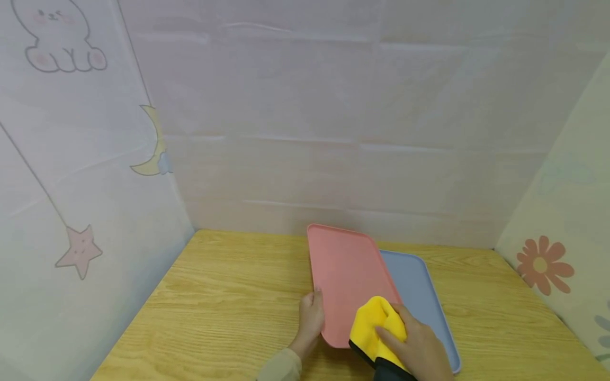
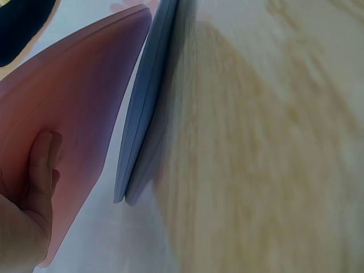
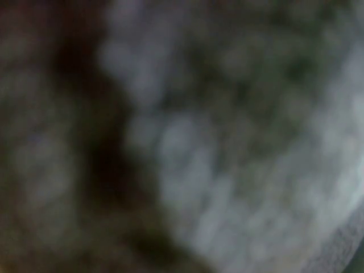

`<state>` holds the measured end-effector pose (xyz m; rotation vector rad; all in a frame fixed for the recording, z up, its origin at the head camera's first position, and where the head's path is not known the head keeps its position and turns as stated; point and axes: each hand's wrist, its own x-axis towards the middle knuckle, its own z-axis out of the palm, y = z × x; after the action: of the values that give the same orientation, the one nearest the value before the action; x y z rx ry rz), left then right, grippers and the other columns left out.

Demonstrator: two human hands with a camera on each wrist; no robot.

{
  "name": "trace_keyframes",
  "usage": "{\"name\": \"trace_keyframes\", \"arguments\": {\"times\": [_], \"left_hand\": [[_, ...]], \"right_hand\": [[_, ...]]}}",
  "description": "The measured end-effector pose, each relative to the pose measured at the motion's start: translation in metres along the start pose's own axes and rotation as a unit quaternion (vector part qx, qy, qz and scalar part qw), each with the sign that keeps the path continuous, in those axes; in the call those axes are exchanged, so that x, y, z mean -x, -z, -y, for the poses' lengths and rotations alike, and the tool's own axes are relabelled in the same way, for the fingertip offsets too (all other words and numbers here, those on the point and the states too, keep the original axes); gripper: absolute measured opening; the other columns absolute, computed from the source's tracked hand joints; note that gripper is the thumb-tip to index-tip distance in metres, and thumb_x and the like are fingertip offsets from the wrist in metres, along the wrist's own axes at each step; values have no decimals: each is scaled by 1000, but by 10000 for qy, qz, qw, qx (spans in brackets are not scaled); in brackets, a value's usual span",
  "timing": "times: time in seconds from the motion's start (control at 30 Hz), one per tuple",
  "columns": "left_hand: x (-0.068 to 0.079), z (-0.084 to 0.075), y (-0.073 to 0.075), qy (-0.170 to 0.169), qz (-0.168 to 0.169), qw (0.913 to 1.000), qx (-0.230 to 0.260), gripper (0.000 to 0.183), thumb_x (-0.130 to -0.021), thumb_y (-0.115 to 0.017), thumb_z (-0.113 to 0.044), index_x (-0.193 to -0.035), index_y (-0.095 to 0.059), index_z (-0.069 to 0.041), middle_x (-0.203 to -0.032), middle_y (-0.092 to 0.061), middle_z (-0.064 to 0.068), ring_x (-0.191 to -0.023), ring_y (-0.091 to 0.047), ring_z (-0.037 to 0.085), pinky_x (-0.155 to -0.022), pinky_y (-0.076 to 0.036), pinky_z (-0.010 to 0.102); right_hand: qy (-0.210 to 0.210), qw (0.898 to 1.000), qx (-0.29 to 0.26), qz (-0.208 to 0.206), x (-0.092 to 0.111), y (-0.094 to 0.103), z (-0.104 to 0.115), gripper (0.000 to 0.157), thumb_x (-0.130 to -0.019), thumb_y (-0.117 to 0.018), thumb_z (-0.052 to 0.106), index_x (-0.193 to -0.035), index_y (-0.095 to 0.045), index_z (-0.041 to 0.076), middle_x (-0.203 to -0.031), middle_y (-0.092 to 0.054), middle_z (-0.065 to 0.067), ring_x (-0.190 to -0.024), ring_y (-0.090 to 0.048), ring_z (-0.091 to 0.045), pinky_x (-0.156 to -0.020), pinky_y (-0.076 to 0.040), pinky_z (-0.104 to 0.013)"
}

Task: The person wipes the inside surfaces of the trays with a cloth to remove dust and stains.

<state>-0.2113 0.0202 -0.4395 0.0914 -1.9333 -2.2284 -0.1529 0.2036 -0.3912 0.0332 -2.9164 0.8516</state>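
Note:
A pink tray (image 1: 345, 270) is tilted up in the head view, partly covering a blue tray (image 1: 413, 278) on the table. My left hand (image 1: 311, 316) grips the pink tray by its left edge, thumb on the upper face. In the left wrist view, fingers of that hand (image 2: 35, 210) lie against the tray's underside, and a gap separates it from the blue tray (image 2: 142, 102). My right hand (image 1: 419, 341) holds a bunched yellow cloth (image 1: 374, 323) with dark edging at the pink tray's near right corner. The right wrist view is too blurred to make anything out.
The wood-grain table (image 1: 229, 296) reaches back to a pale wall sheet (image 1: 286, 174). Printed sheets stand along both sides, with a star (image 1: 80, 251) on the left and a flower (image 1: 543, 264) on the right.

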Motion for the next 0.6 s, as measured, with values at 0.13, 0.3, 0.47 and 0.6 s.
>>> {"name": "trace_keyframes", "arguments": {"times": [0.13, 0.3, 0.47, 0.6], "left_hand": [[-10, 19, -2, 41, 86, 9999, -44, 40, -97, -35, -11, -60, -46, 0, -53, -39, -1, -47, -37, 9, -44, -33, 22], [-12, 25, -3, 170, 217, 9995, -143, 39, -97, -34, -17, -60, -42, -7, -52, -37, -3, -46, -36, 8, -43, -32, 22], [-12, 26, -4, 174, 214, 9992, -302, 38, -97, -36, -16, -61, -44, -6, -53, -39, -3, -48, -38, 9, -45, -34, 23], [-14, 28, -5, 214, 274, 9989, -321, 38, -96, -35, -16, -62, -48, -5, -54, -41, -3, -49, -40, 8, -46, -36, 24]], "right_hand": [[10, 10000, -67, -4, 0, -1, 0, 60, -78, -62, 48, -121, -51, 8, -87, -61, -6, -60, -45, -13, -51, -35, -29], [20, 10000, -77, 17, -1, -2, -1, 60, -78, -62, 48, -121, -51, 8, -86, -60, -5, -60, -44, -13, -51, -35, -29], [-53, 9999, -20, 123, -1, -2, 0, 60, -78, -61, 49, -121, -50, 9, -79, -58, -2, -59, -44, -14, -51, -34, -29], [-47, 9999, -17, 121, -1, -2, 1, 60, -78, -61, 49, -121, -50, 9, -81, -59, -3, -59, -44, -13, -51, -34, -29]]}}
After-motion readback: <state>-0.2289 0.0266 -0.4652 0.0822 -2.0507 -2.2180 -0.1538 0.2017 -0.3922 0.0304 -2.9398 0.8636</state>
